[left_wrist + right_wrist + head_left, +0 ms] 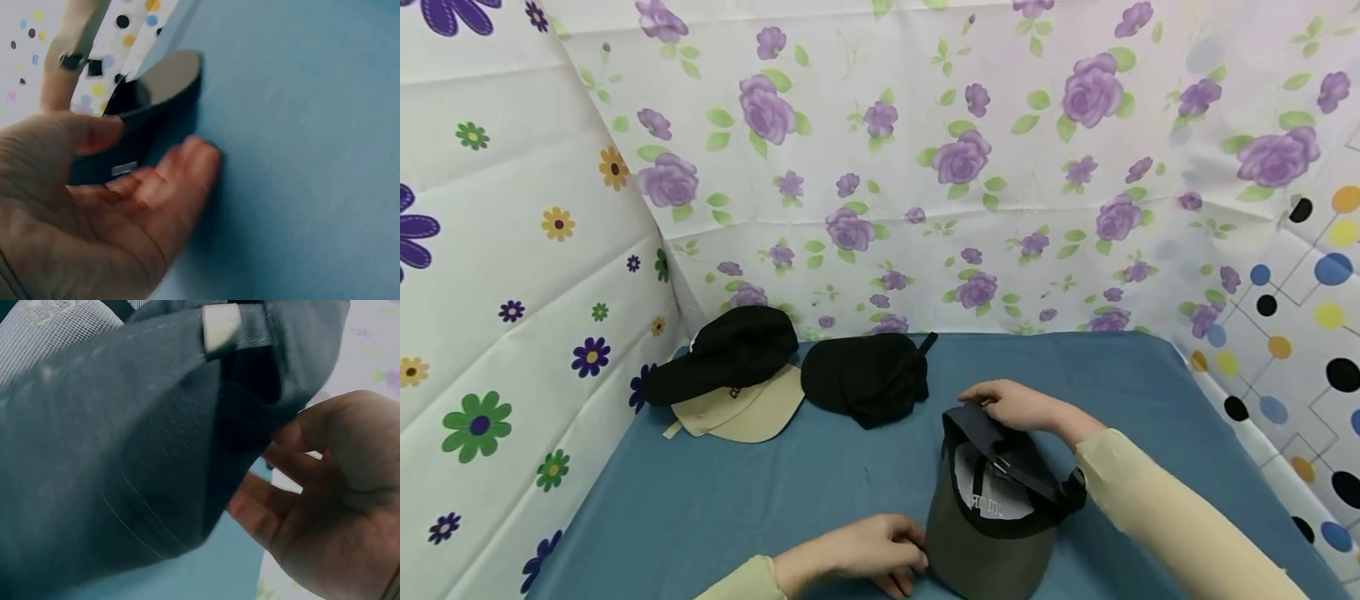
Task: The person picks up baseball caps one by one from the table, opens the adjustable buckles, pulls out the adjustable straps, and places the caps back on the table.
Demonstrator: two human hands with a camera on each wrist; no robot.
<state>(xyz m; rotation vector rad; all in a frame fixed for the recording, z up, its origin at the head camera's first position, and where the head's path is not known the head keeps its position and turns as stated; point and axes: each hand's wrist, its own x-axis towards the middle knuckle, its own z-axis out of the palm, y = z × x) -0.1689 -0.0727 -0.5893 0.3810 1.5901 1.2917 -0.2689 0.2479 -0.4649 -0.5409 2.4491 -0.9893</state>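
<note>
A dark grey baseball cap (992,550) lies with its inside showing, its brim toward the near edge and its back strap and buckle uppermost. At the cap's far edge, my right hand (1018,404) pinches the fabric by the strap; the right wrist view shows thumb and fingers (259,506) at the cap's edge (162,456). Beside the brim's left side is my left hand (868,550). In the left wrist view its fingers are loosely bent with nothing held in the palm (125,225), and the cap (169,78) is just beyond them.
At the back left, a black cap (730,350) rests partly on a beige cap (767,408). Another black cap (865,375) lies just right of them. Blue cloth (737,492) covers the table, with flowered sheets (880,167) hanging behind and at the sides.
</note>
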